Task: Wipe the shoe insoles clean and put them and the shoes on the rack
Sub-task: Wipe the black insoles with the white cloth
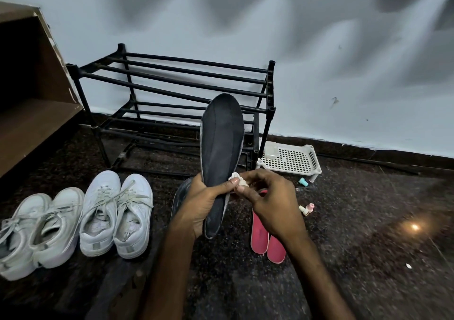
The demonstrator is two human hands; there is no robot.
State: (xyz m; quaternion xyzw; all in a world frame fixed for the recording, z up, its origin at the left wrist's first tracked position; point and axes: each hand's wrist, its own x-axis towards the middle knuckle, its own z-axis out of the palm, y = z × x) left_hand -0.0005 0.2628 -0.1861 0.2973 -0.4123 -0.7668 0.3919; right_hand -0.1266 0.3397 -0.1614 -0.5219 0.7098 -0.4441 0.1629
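Holding the dark insole [221,142] upright, toe end up, the left hand [204,204] was wrapped round its heel half. The insole sat in mid-air in front of the rack [270,86]. The right hand [267,204] pinched a small white cloth [243,182] btwn thumb & fingertips, pressed to the insole's right edge approx. mid-length.

To wipe well, prob. best to keep the grip low & firm, back the thin sole w/ the palm so it doesn't flex, & run long strokes heel to toe. Refold the cloth to a clean face & do the pale rim too.

The insole top looked matte & fabric-like w/ lengthwise seam lines, a rounded toe & a narrower waist. The cloth was soft & crumpled.

A second dark insole [180,191] lay on the floor behind the left hand, mostly hidden. Two pink insoles [260,236], smooth w/ rounded ends, lay below the right hand. Two pairs of white laced shoes [115,216] stood near left. The rack was black tubing in two tiers, far against the wall, w/ a white plastic grid basket [292,159] just right of it.
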